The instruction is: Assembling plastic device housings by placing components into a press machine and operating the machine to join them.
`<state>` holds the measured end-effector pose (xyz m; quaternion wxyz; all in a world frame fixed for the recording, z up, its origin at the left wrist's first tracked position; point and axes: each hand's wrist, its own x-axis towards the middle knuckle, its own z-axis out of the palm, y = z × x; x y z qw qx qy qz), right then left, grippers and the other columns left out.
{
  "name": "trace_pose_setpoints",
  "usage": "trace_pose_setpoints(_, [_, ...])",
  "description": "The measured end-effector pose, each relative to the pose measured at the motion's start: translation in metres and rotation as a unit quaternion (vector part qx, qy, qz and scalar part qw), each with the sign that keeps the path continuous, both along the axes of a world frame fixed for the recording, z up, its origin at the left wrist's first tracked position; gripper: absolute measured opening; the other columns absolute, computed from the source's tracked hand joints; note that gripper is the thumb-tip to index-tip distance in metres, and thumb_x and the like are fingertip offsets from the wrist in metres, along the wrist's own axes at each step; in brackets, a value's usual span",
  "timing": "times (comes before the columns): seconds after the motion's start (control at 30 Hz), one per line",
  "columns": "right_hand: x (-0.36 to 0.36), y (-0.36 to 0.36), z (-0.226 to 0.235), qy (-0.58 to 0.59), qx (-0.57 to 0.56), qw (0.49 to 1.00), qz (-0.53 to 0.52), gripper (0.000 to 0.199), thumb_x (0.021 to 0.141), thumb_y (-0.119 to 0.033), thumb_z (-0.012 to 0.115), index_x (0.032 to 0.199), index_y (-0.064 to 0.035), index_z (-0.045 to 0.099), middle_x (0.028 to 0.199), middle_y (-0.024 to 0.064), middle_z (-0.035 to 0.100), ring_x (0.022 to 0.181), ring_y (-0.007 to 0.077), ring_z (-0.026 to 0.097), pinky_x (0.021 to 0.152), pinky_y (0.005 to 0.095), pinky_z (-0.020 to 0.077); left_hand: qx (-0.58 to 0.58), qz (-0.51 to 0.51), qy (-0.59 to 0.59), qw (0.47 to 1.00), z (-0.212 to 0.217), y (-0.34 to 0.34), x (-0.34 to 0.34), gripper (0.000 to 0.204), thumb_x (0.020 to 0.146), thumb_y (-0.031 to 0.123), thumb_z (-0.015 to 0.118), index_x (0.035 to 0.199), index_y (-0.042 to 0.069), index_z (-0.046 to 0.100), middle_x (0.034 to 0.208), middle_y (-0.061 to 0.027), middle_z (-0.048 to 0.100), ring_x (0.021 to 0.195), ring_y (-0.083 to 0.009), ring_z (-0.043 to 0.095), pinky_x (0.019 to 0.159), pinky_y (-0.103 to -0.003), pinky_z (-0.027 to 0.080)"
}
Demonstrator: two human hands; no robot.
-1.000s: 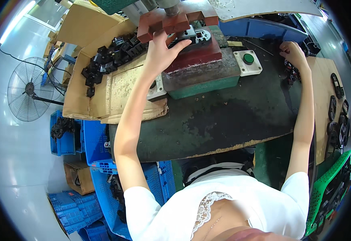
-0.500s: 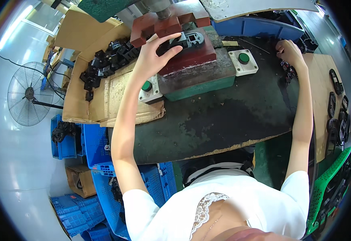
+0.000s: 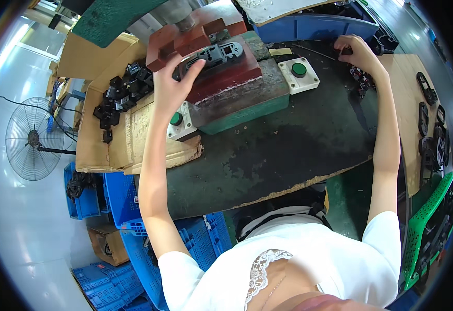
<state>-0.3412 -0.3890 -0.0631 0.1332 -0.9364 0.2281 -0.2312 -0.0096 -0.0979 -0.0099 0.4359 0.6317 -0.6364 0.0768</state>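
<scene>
A long dark plastic housing (image 3: 217, 56) with a grey rounded end lies on the red block (image 3: 226, 83) of a press. At the housing's left end is my left hand (image 3: 168, 88), thumb and index finger apart on either side of it; the hand looks open. The red upper tool (image 3: 195, 36) of the press hangs just behind the housing. Off to the right, my right hand (image 3: 362, 54) is closed with curled fingers above a small pile of dark and reddish pieces (image 3: 360, 82). Whatever its fingertips hold is hidden.
Green push buttons on white boxes (image 3: 305, 83) flank the press. A cardboard box (image 3: 89, 150) of black parts stands left, a blue bin (image 3: 304, 28) behind. Black housings (image 3: 423, 119) lie on a board at right, above a green basket (image 3: 418, 223). A fan (image 3: 33, 139) stands far left.
My left hand has drawn back leftward along the housing, its index finger no longer stretched over it. My right hand stays by the small pieces. The whole view has shifted slightly.
</scene>
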Motion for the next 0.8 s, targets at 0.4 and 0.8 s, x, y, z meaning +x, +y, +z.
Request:
trace_pose_setpoints(0.4, [0.025,0.041,0.029,-0.096,0.197,0.969,0.116,0.025,0.072,0.010,0.064,0.093,0.0001,0.055,0.093,0.0008,0.054,0.085,0.0095,0.056,0.080,0.0236,0.0465,0.004,0.056,-0.061,0.997,-0.008,0.087,0.001,0.015,0.075,-0.004,0.063,0.089,0.000,0.066,0.093,-0.0097,0.065,0.088,-0.0218,0.062,0.079,-0.030,0.047])
trace_pose_setpoints(0.8, [0.059,0.069,0.028,-0.194,0.284,0.919,0.190,0.026,0.079,0.008,0.062,0.103,-0.0019,0.058,0.092,-0.0039,0.045,0.076,0.0027,0.040,0.071,0.0158,0.0368,0.033,0.045,0.128,0.990,-0.045,0.099,0.010,0.008,0.075,-0.002,0.066,0.070,-0.002,0.060,0.082,-0.0056,0.061,0.062,-0.0093,0.053,0.059,-0.023,0.043])
